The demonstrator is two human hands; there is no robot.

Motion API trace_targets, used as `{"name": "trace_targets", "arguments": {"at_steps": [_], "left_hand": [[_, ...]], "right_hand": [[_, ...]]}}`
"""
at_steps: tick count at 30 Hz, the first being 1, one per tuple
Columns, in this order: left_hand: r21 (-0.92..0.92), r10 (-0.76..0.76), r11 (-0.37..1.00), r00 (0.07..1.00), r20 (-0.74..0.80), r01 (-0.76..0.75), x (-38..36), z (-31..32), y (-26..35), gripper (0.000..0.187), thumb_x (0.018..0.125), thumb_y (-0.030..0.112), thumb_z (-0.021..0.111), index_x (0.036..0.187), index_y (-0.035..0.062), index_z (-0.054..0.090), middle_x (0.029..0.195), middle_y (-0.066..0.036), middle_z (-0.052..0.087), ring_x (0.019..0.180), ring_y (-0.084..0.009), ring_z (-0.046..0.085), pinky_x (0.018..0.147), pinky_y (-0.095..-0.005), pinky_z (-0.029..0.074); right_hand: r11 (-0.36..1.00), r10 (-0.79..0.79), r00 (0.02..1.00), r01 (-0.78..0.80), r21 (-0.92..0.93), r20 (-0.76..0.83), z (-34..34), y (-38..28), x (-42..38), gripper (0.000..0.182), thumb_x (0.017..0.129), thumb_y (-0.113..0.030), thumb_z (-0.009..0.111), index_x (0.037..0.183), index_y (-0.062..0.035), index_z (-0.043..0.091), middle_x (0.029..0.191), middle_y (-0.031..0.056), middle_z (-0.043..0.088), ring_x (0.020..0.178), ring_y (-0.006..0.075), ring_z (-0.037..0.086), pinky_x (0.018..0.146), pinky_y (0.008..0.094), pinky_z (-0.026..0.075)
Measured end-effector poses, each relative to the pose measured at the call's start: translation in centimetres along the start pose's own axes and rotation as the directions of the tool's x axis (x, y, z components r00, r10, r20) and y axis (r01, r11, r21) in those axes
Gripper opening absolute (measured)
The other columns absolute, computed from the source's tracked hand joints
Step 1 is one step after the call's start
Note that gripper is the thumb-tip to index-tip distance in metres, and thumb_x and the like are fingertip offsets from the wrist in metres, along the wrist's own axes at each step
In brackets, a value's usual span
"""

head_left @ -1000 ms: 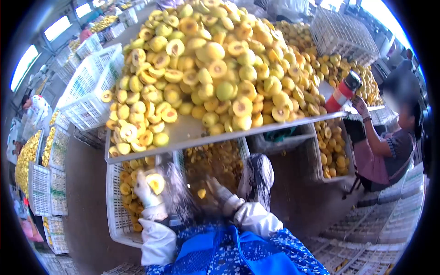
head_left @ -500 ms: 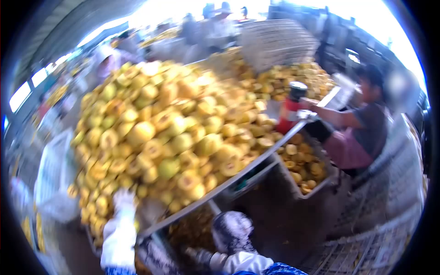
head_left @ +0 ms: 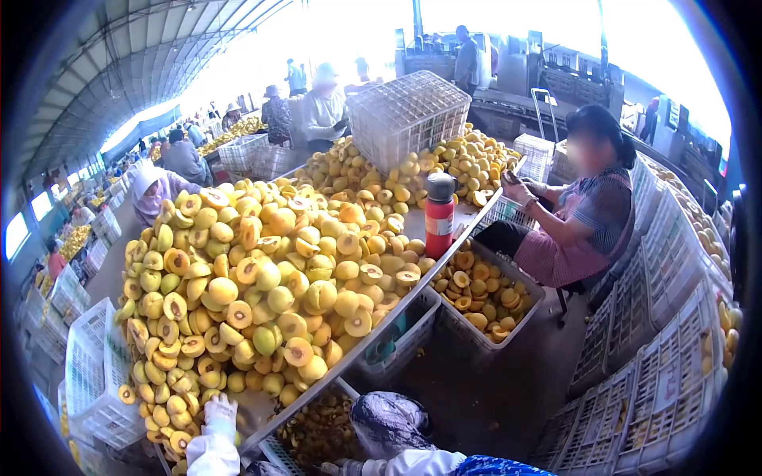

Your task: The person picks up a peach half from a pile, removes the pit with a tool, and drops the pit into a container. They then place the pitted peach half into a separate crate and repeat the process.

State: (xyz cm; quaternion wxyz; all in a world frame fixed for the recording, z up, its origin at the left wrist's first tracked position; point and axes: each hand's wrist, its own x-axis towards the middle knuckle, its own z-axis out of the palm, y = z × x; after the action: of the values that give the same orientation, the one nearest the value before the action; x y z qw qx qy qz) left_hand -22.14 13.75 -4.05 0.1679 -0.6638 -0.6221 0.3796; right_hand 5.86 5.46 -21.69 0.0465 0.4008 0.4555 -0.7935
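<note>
My left hand (head_left: 221,414), in a white glove, reaches to the near edge of a large heap of halved yellow peaches (head_left: 270,274). Its fingers stretch forward beside the fruit, and I see nothing gripped in them. Low at the bottom edge, my right hand (head_left: 343,466) wears a greyish glove and is mostly cut off by the frame. It lies over a crate of dark peach scraps or pits (head_left: 321,432), close to my knee (head_left: 389,420). Whether it holds anything is hidden.
A red bottle (head_left: 439,216) stands by the table's metal rim (head_left: 373,337). At the right a seated person (head_left: 591,214) works beside a crate of peach halves (head_left: 484,337). White crates (head_left: 409,115) stand on the heap, at the left (head_left: 99,377) and along the right (head_left: 675,373).
My view has tilted and steadied, so the heap and both hands sit lower in the picture. My left hand stays at the heap's near edge; my right hand is now mostly out of frame.
</note>
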Motion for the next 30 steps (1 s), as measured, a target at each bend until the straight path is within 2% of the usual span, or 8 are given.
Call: {"name": "trace_targets", "arguments": {"at_steps": [4,8,9,11,12,14,25,30], "left_hand": [[-0.416,-0.217,0.887,0.976,0.006,0.199,1.5,2.2,1.1,0.047,0.072,0.042,0.062,0.108,0.0119,0.057,0.115,-0.012,0.054,0.108,-0.0291,0.052,0.082,-0.0395,0.047],[-0.969,-0.465,0.236,0.884,-0.044,0.075,-0.2,-2.9,1.8,0.050,0.070,0.039,0.066,0.104,0.0025,0.058,0.102,-0.021,0.062,0.097,-0.0344,0.059,0.082,-0.0399,0.048],[-0.997,-0.551,-0.018,0.833,-0.052,-0.074,-0.5,-1.8,2.8,0.039,0.073,0.026,0.065,0.103,0.0025,0.059,0.099,-0.019,0.064,0.084,-0.0282,0.064,0.073,-0.0356,0.051],[-0.427,-0.231,-0.881,0.973,0.015,-0.203,-5.6,-7.9,3.4,0.045,0.070,0.022,0.063,0.109,-0.0010,0.057,0.097,-0.018,0.064,0.066,-0.0208,0.061,0.060,-0.0305,0.050],[-0.261,-0.178,-0.948,0.983,-0.038,-0.182,-6.4,-8.1,4.2,0.042,0.071,0.019,0.062,0.107,-0.0002,0.057,0.094,-0.018,0.064,0.061,-0.0189,0.060,0.053,-0.0274,0.047],[-0.017,-0.251,-0.968,0.968,-0.004,-0.251,-8.3,-9.9,6.7,0.037,0.072,0.018,0.060,0.104,0.0005,0.056,0.088,-0.017,0.064,0.055,-0.0175,0.058,0.043,-0.0227,0.042],[-0.194,-0.360,-0.929,0.886,0.293,-0.314,-11.5,-10.8,13.0,0.053,0.094,0.050,0.035,0.107,0.0015,0.051,0.084,-0.016,0.063,0.067,-0.0210,0.060,0.060,-0.0281,0.050],[-0.345,-0.439,-0.865,0.881,0.174,-0.363,-11.3,-10.5,14.0,0.051,0.093,0.049,0.037,0.109,0.0023,0.050,0.085,-0.013,0.060,0.077,-0.0208,0.059,0.070,-0.0303,0.050]], "right_hand": [[0.986,-0.165,0.974,0.166,-0.007,-0.155,0.7,-1.0,-4.8,0.062,0.082,-0.066,0.046,0.093,-0.0072,0.062,0.061,0.0058,0.054,0.051,0.0178,0.049,0.046,0.0340,0.037],[0.873,-0.330,0.943,0.323,0.366,-0.044,-0.2,-4.9,-11.6,0.038,0.091,-0.044,0.050,0.104,-0.0106,0.062,0.078,0.0053,0.062,0.068,0.0149,0.055,0.063,0.0307,0.047],[0.885,-0.453,0.877,0.464,0.040,-0.163,-0.8,-4.3,-10.2,0.034,0.092,-0.040,0.049,0.106,-0.0100,0.059,0.079,0.0043,0.062,0.068,0.0144,0.055,0.063,0.0307,0.047],[0.861,-0.489,0.802,0.506,-0.045,-0.343,-0.4,-5.1,-10.5,0.025,0.092,-0.033,0.052,0.097,-0.0097,0.060,0.077,0.0067,0.062,0.069,0.0184,0.056,0.062,0.0332,0.045],[0.720,-0.667,0.634,0.683,-0.120,-0.392,-0.7,-3.0,-7.6,0.021,0.092,-0.029,0.054,0.094,-0.0098,0.060,0.077,0.0095,0.061,0.069,0.0218,0.056,0.062,0.0349,0.044],[0.729,-0.678,0.667,0.556,-0.400,-0.308,-0.4,-6.8,-11.6,0.014,0.093,-0.016,0.053,0.100,-0.0062,0.059,0.093,0.0010,0.062,0.088,0.0103,0.056,0.070,0.0253,0.047],[0.427,-0.875,0.457,0.571,-0.702,-0.160,1.6,-11.5,-12.9,0.024,0.092,-0.028,0.047,0.096,-0.0051,0.054,0.075,0.0229,0.057,0.068,0.0430,0.057,0.058,0.0514,0.043],[0.326,-0.763,0.645,0.430,-0.842,0.034,1.8,-12.8,-14.3,0.039,0.079,-0.002,0.050,0.118,0.0057,0.048,0.105,0.0244,0.054,0.092,0.0367,0.056,0.077,0.0402,0.048]]}}
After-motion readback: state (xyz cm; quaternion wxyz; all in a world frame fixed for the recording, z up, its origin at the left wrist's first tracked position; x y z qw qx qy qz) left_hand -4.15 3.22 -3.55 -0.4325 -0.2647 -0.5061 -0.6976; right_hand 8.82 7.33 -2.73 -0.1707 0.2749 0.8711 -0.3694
